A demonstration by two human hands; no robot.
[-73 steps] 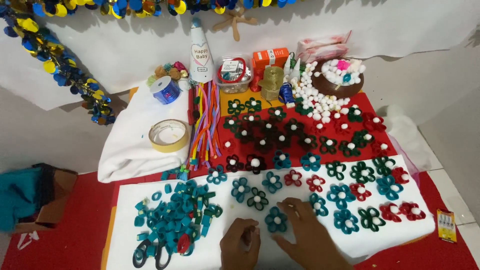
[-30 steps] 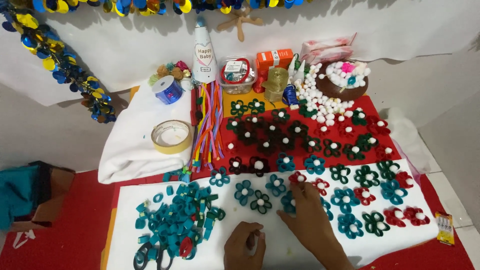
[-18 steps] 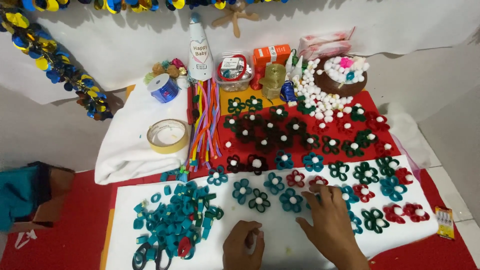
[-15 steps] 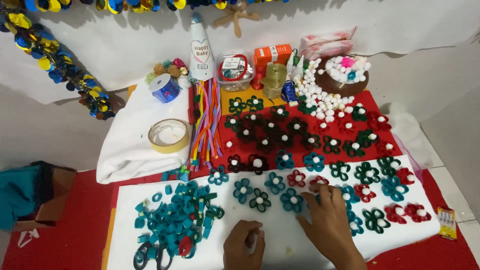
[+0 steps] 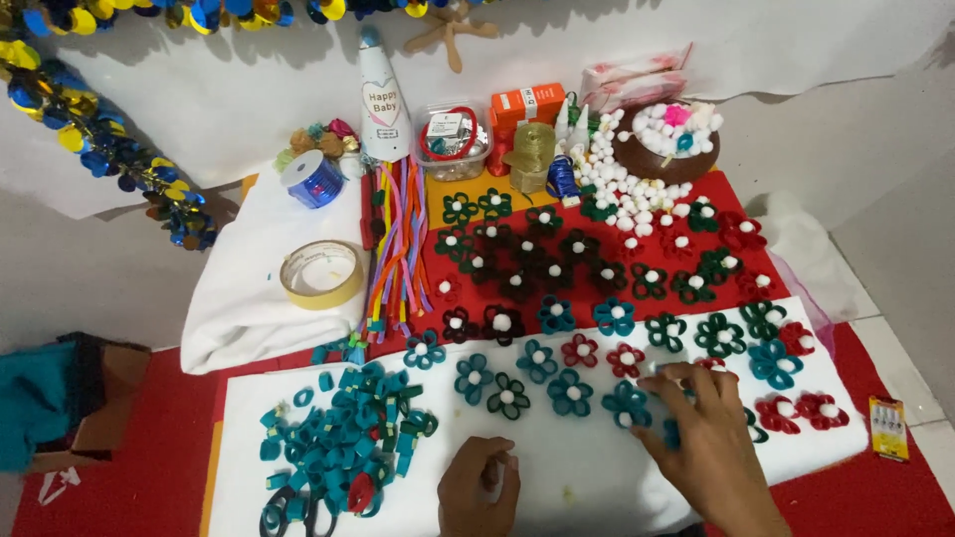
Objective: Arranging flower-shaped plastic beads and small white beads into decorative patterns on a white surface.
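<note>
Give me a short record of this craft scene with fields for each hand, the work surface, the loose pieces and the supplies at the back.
left hand: loosely curled, resting on the white sheet; whether it holds anything is unclear
right hand: spread flat over teal flowers on the sheet
surface: white sheet on a red mat
loose pieces: pile of teal loops, scissors at its near edge
back: tape roll, blue ribbon spool, bowl of pompoms

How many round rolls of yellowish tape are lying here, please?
1: the yellowish tape roll lies flat on the white cloth, left of the coloured paper strips; none other shows.
</note>
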